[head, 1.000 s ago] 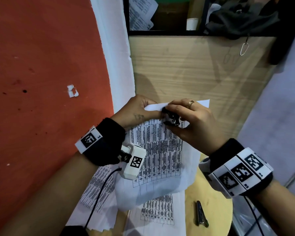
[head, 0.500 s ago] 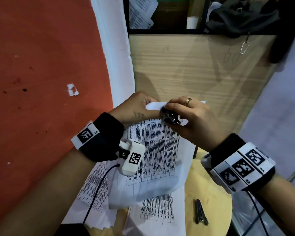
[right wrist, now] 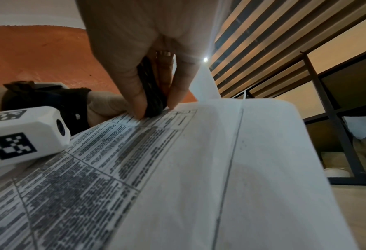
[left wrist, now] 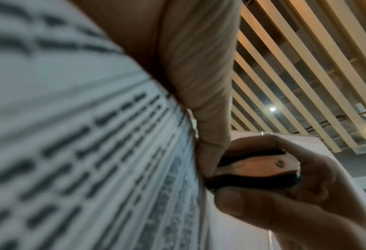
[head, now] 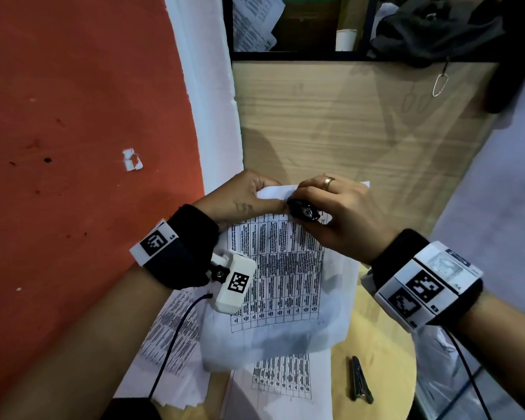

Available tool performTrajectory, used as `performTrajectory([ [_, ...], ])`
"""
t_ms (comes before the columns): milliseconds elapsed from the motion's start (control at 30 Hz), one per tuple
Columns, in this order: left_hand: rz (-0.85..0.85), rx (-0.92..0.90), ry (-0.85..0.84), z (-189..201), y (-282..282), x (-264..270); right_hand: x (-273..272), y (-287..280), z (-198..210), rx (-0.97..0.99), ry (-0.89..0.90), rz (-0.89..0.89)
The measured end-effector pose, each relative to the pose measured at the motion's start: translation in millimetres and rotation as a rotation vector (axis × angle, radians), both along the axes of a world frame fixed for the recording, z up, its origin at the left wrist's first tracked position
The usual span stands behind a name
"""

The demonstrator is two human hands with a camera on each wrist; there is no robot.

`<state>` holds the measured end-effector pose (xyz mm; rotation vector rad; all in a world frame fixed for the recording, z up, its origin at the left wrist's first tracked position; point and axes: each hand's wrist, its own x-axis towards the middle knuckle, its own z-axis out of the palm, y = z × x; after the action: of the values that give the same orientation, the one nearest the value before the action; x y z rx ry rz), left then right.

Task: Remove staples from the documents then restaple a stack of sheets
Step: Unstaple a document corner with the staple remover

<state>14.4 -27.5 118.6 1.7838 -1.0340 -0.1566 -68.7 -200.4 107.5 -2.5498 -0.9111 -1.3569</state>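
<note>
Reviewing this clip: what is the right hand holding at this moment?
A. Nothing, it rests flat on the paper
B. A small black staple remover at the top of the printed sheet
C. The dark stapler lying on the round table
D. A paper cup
B: the right hand pinches a small black staple remover against the top edge of the printed sheet; the stapler lies untouched on the table.

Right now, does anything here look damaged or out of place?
Yes: a torn white paper scrap clings to the red wall, beside dark specks. The held document sags, creased and smudged along its lower part.
</note>
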Motion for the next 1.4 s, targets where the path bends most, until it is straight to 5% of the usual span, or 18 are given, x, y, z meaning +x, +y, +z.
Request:
performTrajectory([
  [100,-0.028,-0.056,0.049,-2,0,1,1,0,-2,0.061,0.015,0.017],
  [433,-0.025,-0.142,0.023,-12,1,0,2,7,-19,0.706,0.237,0.145],
  [633,0.242,-0.161,-0.194,-28,-10,10,12,13,-31,0.858,0.229,0.123],
  [833,0.455,-0.010,-0.303,-39,2,30,31,1,-54,0.561,0.063,-0.072],
  [1200,0.409,0.112,-0.236,-34,13,40,46,-12,-92,0.395,0.421,-0.355],
  [1400,0.315,0.125,-0.198,-35,13,43,42,-14,-67,0.474,0.354,-0.197],
])
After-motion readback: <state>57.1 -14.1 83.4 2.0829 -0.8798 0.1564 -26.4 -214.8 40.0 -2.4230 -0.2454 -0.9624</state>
